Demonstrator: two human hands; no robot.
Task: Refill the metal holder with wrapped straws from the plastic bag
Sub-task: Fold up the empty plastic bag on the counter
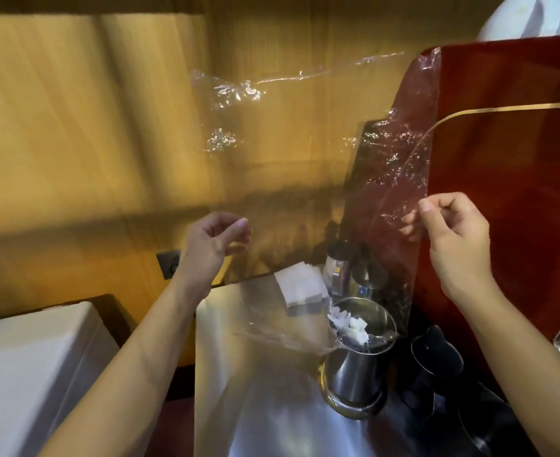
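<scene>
A large clear plastic bag (308, 153) hangs upright in front of me, stretched wide and looking empty. My right hand (453, 235) pinches its right edge between thumb and fingers. My left hand (217, 239) is at the bag's left edge with fingers curled together; whether it grips the film is hard to tell. Below the bag stands the metal holder (354, 380), a shiny steel cup on the steel counter. The white paper ends of wrapped straws (348, 323) show inside its mouth, and the bag's lower corner touches its rim.
A stack of white napkins (301, 286) and small bottles (338, 268) sit behind the holder. A dark jug (436, 367) stands to its right, next to a red machine (509, 143). A white box (31, 374) is at the left. A wooden wall lies behind.
</scene>
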